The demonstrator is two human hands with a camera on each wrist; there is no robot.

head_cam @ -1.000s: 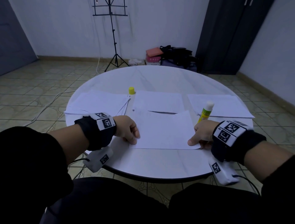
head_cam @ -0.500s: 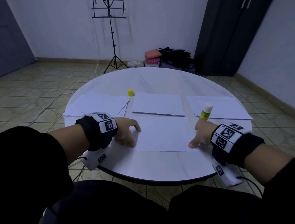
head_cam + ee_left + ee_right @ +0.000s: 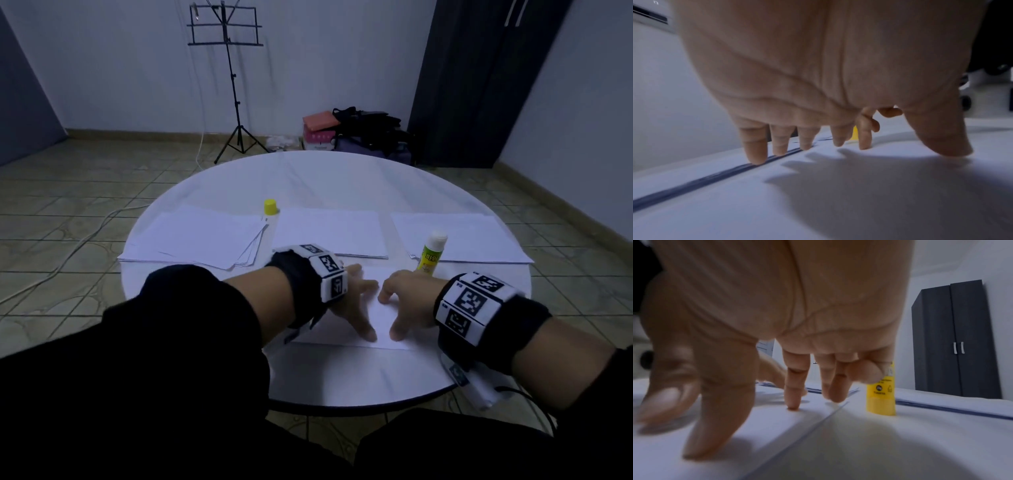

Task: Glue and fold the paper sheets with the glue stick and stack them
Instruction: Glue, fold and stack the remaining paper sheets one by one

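Folded sheet (image 3: 373,325) lies lower centre of frame on desk (image 3: 342,181), under both hands. Left hand (image 3: 352,305) and right hand (image 3: 407,301) spread, fingertips pressing sheet, gripping nothing. Glue stick (image 3: 431,253) upright just beyond right hand.

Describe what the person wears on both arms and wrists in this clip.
Both arms are in black sleeves pushed up the forearm. The left hand and right hand are bare. Each wrist carries a black band with white blocks printed with black square tag markers. A white camera unit hangs under the right wrist with a thin black cable; the left unit is mostly hidden.
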